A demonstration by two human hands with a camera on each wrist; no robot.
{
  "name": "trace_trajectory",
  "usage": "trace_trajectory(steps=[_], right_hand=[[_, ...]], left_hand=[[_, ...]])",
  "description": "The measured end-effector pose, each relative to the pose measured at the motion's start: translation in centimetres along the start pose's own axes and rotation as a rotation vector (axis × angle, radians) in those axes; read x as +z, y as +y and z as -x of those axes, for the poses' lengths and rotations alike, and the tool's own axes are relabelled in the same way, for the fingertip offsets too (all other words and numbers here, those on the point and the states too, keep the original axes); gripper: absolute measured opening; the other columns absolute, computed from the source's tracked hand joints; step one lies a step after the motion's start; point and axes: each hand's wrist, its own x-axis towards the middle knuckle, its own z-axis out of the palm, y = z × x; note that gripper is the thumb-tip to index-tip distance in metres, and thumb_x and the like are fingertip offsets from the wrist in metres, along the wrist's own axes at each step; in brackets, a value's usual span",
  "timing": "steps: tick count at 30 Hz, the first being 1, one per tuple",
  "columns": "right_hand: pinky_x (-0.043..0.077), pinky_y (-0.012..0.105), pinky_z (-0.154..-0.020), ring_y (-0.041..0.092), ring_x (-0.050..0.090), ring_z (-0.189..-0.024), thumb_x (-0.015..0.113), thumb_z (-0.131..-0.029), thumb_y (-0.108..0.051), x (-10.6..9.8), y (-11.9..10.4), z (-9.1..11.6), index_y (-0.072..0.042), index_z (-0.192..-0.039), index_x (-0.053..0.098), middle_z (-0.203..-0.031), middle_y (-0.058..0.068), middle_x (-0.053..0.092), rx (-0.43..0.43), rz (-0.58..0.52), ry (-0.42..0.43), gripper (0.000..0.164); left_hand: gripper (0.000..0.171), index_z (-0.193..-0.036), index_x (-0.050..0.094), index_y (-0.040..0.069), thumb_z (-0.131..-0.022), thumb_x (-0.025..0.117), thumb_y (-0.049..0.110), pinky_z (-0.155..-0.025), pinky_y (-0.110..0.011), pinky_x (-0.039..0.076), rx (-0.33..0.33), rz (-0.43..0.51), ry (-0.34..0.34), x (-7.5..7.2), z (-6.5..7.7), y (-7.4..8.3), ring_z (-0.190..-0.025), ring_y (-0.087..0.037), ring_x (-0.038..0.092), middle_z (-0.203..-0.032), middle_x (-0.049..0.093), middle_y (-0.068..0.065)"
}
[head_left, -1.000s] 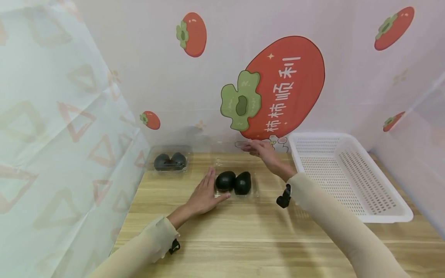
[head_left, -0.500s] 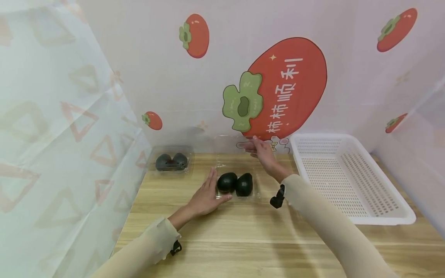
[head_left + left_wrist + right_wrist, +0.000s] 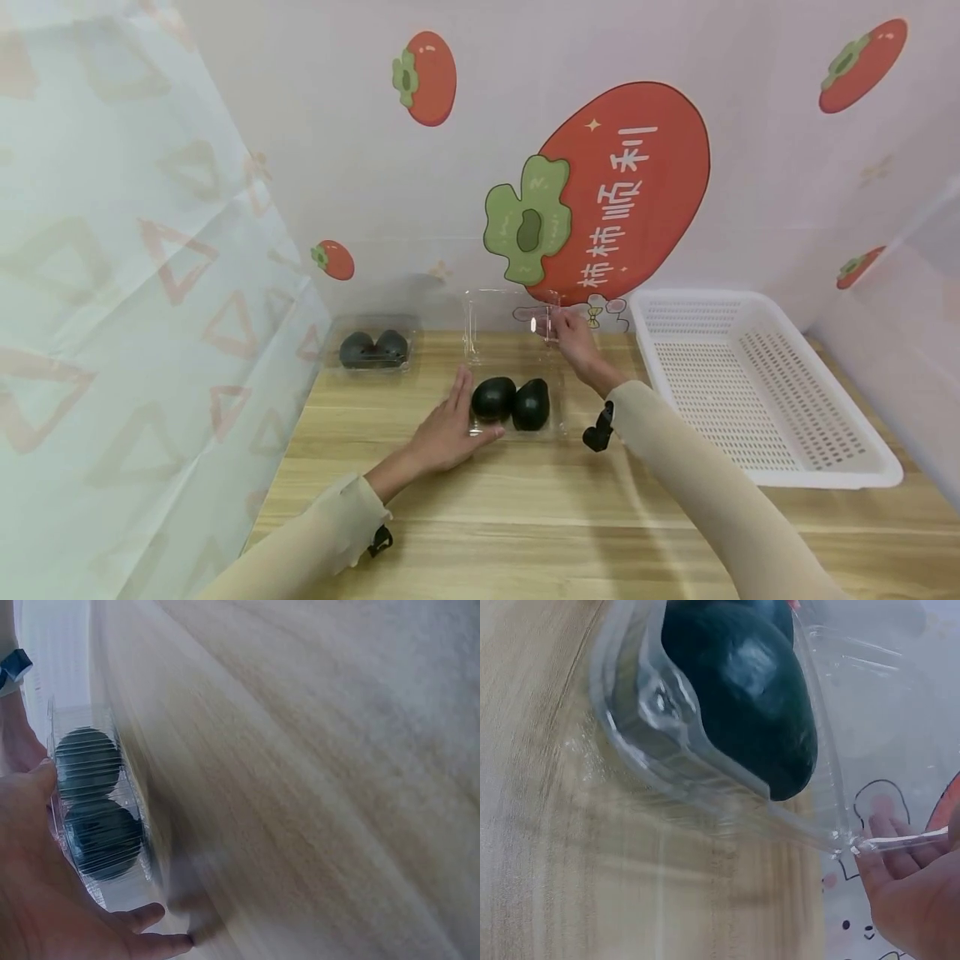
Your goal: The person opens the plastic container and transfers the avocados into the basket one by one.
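Note:
In the head view, two dark green avocados [image 3: 493, 399] lie side by side in a clear plastic clamshell box [image 3: 561, 431]. Its hinged lid [image 3: 487, 325] stands raised at the back. My left hand [image 3: 444, 433] rests along the box's left side, fingers straight, thumb at the front rim. The left wrist view shows that thumb against the ribbed box wall [image 3: 105, 900]. At the lid's right edge is my right hand [image 3: 573, 337], its fingers showing through the plastic from behind. In the right wrist view those fingers [image 3: 889, 847] lie extended behind the lid.
A second clear box [image 3: 408, 325] holding two dark avocados [image 3: 373, 349] stands at the back left of the wooden table [image 3: 465, 533]. On the right is a white perforated basket [image 3: 750, 358]. A printed cloth wall [image 3: 360, 167] rises directly behind the boxes.
The right hand has moved down a little along the lid's right edge, and its fingers now show behind the lid. The lid's outline shows more plainly. The left hand stays at the box.

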Motion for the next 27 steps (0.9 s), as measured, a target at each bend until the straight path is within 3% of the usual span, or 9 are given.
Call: trace_trajectory(steps=[5,10,17,27], right_hand=[[0.048,0.052,-0.112,0.041,0.056,-0.140,0.036,-0.117,-0.016,-0.1,0.5,0.1,0.002,-0.164,0.032,-0.154,0.030,0.052,0.055,0.041,-0.009,0.051],[0.052,0.047,-0.107,0.040,0.059,-0.137,0.040,-0.116,-0.013,-0.1,1.3,0.0,0.004,-0.163,0.034,-0.153,0.029,0.054,0.078,0.074,-0.010,0.050],[0.062,0.032,-0.089,0.034,0.072,-0.113,0.051,-0.114,-0.016,-0.6,1.8,0.0,0.007,-0.138,0.063,-0.130,0.025,0.069,0.096,0.170,0.058,0.036],[0.059,0.025,-0.078,0.021,0.067,-0.084,0.054,-0.112,-0.015,-0.5,2.7,0.2,0.006,-0.118,0.073,-0.103,0.018,0.072,0.101,0.251,0.080,0.029]], left_hand=[[0.112,-0.170,0.001,0.002,-0.100,0.061,0.066,-0.121,-0.064,0.032,-0.003,-0.002,-0.006,0.0,0.3,0.1,-0.160,-0.041,0.020,-0.177,-0.007,-0.016],[0.112,-0.170,0.002,0.002,-0.100,0.062,0.065,-0.120,-0.067,0.031,-0.008,0.002,-0.004,0.1,0.4,0.2,-0.159,-0.043,0.019,-0.177,-0.005,-0.017],[0.110,-0.170,0.003,0.003,-0.100,0.061,0.065,-0.121,-0.069,0.028,-0.018,-0.002,0.002,0.2,0.6,0.3,-0.159,-0.044,0.020,-0.177,-0.006,-0.015],[0.112,-0.170,0.004,0.002,-0.099,0.059,0.069,-0.119,-0.072,0.028,-0.019,0.001,0.001,0.4,0.8,0.3,-0.159,-0.043,0.019,-0.178,-0.005,-0.015]])
